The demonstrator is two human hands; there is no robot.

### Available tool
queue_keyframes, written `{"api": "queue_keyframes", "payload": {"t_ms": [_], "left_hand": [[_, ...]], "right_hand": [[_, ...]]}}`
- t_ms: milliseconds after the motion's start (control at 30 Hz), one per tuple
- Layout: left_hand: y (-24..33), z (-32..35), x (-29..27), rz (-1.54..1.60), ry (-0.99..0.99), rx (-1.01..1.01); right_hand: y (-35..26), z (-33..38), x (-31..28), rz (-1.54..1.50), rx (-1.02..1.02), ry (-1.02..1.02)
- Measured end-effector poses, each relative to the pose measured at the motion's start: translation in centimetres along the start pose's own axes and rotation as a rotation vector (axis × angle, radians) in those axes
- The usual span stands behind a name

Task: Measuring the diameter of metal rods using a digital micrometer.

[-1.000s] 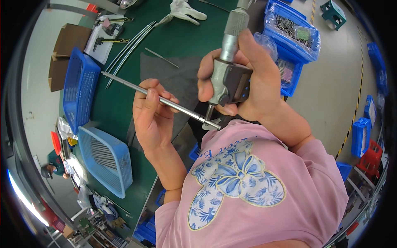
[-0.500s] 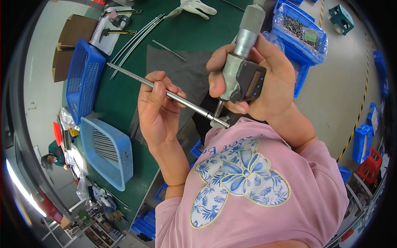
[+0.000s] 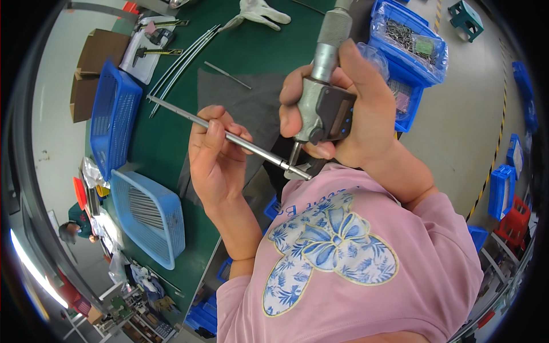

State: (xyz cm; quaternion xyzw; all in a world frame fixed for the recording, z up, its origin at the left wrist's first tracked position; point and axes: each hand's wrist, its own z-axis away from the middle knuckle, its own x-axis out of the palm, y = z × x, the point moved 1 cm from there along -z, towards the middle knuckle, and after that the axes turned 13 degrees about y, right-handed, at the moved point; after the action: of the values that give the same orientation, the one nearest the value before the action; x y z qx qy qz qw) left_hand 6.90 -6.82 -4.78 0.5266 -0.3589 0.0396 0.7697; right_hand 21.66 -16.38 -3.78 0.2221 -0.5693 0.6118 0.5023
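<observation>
My left hand (image 3: 216, 159) pinches a long thin metal rod (image 3: 229, 137) that runs from the upper left down to the lower right. Its lower end sits in the jaws of a digital micrometer (image 3: 323, 97), grey with a dark display body and a knurled silver barrel pointing up. My right hand (image 3: 357, 111) is wrapped around the micrometer's body, thumb at its lower edge. Both hands are held close above a dark grey mat (image 3: 240, 108) on the green table (image 3: 171, 143).
Two blue mesh baskets stand at the left, one upright (image 3: 111, 117), one (image 3: 150, 217) holding several metal rods. More rods (image 3: 183, 60) lie on the table's far side, with a white glove (image 3: 257, 11). Blue bins (image 3: 409, 43) of small parts sit at the upper right.
Both hands with the rod and micrometer have shifted slightly right and up in view. The rod stays in the micrometer's jaws and my grips are unchanged.
</observation>
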Motion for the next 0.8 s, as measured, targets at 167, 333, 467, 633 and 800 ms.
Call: {"api": "queue_keyframes", "payload": {"t_ms": [167, 333, 467, 633, 800], "left_hand": [[0.8, 0.0, 0.0, 0.016, 0.039, 0.024], [3.2, -1.9, -0.6, -0.173, 0.111, 0.045], [11.5, -6.9, -4.2, -0.791, 0.427, 0.421], [24.7, -13.2, -13.9, -1.938, 0.914, 1.014], [26.8, -18.5, -20.6, -2.480, 0.911, 0.614]], "right_hand": [[-0.1, -0.5, 1.1, 0.034, 0.036, 0.004], [0.1, -1.0, -0.1, -0.055, 0.029, 0.046], [-0.3, -1.3, -2.5, 0.107, -0.149, 0.234], [-1.1, 0.6, -6.1, 0.134, -0.240, 0.530], [-2.6, 2.8, -10.7, 0.135, -0.427, 0.634]]}}
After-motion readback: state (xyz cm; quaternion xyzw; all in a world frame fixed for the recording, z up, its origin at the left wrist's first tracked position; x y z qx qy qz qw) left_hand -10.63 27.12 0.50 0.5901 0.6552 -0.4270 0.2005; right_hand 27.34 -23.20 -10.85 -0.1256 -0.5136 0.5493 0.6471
